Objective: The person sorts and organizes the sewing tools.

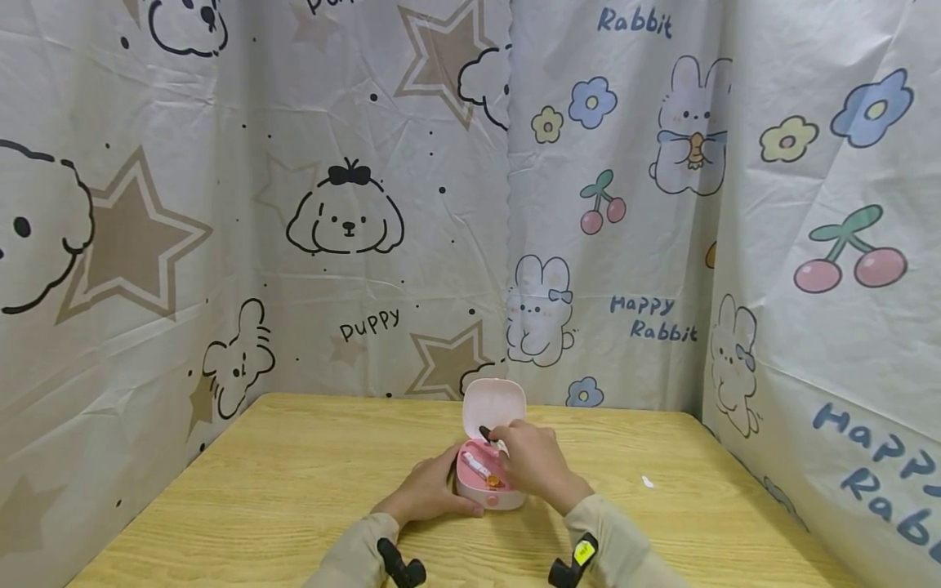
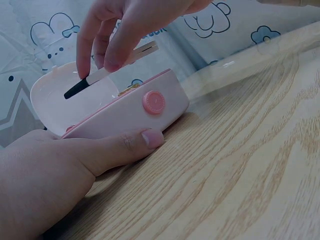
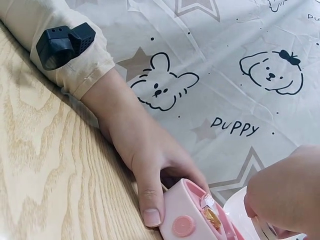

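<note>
A small pale pink box [image 1: 491, 498] stands on the table with its lid [image 1: 494, 406] raised. My left hand [image 1: 426, 490] grips its left side, the thumb along the front beside a round pink button [image 2: 153, 102]. Over the open box, my right hand [image 1: 540, 459] pinches a slim white stick with a black end [image 2: 76, 89]. The stick's other end looks split in two, and it slants above the rim. In the box's pink inside lies a whitish, narrow piece [image 1: 478, 465] with an amber part [image 3: 212, 219] at its near end. The right hand hides part of the inside.
A small white scrap [image 1: 647, 482] lies on the wooden table [image 1: 331, 441], to the right of the box. Printed curtains [image 1: 345, 327] hang behind the table and along both sides. Each sleeve carries a black wrist mount [image 3: 65, 45].
</note>
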`<control>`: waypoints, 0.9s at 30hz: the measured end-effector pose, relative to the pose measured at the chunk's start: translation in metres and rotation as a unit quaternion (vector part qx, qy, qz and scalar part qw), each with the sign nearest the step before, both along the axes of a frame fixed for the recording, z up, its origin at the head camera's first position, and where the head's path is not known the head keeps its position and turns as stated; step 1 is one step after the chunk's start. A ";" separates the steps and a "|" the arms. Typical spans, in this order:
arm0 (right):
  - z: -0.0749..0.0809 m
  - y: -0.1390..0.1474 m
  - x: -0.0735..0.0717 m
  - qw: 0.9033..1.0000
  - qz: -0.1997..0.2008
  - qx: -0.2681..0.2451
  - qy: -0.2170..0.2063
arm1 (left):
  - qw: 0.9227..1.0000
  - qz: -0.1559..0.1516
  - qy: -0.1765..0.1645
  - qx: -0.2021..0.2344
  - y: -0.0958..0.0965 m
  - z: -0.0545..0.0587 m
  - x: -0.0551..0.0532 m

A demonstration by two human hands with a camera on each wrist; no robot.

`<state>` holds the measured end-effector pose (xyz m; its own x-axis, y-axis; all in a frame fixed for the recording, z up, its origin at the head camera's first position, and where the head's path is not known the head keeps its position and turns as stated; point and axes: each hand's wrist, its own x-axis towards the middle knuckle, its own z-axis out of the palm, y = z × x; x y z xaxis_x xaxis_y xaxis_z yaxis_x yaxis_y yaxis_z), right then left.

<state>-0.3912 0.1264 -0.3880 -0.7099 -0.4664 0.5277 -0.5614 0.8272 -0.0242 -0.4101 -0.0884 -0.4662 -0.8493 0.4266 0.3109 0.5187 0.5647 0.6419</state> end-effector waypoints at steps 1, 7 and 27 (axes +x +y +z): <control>-0.001 -0.001 0.000 1.000 0.004 0.002 0.000 | 1.000 0.000 0.001 0.000 0.000 0.000 0.000; -0.007 -0.005 -0.006 1.000 0.020 0.013 -0.005 | 1.000 -0.002 0.012 -0.001 -0.001 0.000 0.000; -0.014 -0.009 -0.011 0.999 0.032 0.026 -0.023 | 1.000 0.003 -0.005 -0.003 0.000 0.002 0.002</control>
